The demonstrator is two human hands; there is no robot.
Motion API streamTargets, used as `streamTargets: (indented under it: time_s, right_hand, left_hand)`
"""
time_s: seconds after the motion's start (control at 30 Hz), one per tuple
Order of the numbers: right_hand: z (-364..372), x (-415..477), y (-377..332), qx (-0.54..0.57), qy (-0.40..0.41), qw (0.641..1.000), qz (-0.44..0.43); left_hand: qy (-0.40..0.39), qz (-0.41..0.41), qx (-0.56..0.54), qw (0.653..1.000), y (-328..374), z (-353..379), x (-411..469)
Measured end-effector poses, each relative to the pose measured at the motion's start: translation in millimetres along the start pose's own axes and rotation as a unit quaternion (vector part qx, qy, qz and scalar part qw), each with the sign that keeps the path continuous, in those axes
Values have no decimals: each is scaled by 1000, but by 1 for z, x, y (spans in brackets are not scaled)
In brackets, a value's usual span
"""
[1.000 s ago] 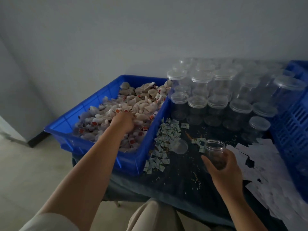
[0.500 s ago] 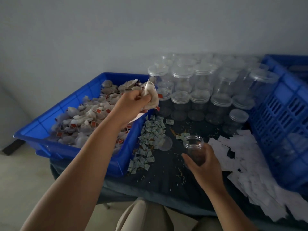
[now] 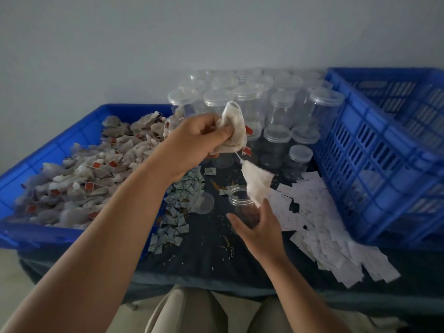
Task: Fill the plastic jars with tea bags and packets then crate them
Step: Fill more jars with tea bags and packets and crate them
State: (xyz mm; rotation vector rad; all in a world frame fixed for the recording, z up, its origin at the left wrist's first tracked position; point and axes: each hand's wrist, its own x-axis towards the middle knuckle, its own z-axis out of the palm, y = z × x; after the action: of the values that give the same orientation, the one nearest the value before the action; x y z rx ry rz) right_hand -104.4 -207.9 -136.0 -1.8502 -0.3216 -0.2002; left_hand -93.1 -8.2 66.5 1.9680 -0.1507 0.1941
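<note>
My left hand (image 3: 194,140) grips a bunch of white tea bags (image 3: 234,131) above the table, right of the blue tray (image 3: 79,131) heaped with tea bags. One tea bag (image 3: 257,182) dangles by its string from the bunch, just over the mouth of an open clear plastic jar (image 3: 242,205). My right hand (image 3: 258,230) holds that jar upright on the dark tabletop. The jar's lid (image 3: 204,203) lies flat to its left, beside a heap of small grey-green packets (image 3: 182,203).
Several lidded clear jars (image 3: 249,109) stand in rows at the back by the wall. A tall blue slatted crate (image 3: 384,150) occupies the right side. White paper slips (image 3: 331,236) are spread in front of it. Loose tea crumbs dot the dark cloth (image 3: 204,258).
My left hand lifted a bunch of tea bags out of the tray and carried it right, toward the jar. One bag now hangs over the jar's mouth. My right hand kept holding the jar.
</note>
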Motion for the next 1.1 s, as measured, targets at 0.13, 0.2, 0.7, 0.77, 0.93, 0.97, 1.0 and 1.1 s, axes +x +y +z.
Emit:
streamTargets:
  time_s: [0.13,0.2,0.7,0.77,0.93,0.97,1.0,1.1]
  right_hand:
    - [1,-1,-1,21,4,1000,-3]
    - [0,-1,-2,23,11,1000,-1]
    - [5,2,6,-73,-9,996,-47]
    - [4,1,7,-78,1,996,-54]
    - [3,0,5,-120,25,992,-41]
    - [3,1,7,-127,28,991,-37]
    - [4,2,8,-134,31,990,-34]
    - [5,3,10,-147,30,988,-29]
  left_hand:
    - [-67,-22,169,983,-17,7,-7]
    - [-122,-41,247,961,-25,8,-8]
    - [-155,-2,363,919,-45,36,-14]
    - [-110,20,396,911,-48,42,-13]
    - [-92,22,371,924,-52,53,-19]
    - [-106,8,355,929,-51,53,-21]
    - [-122,-12,342,932,-49,51,-22]
    - [-181,-61,346,919,-42,44,-22]
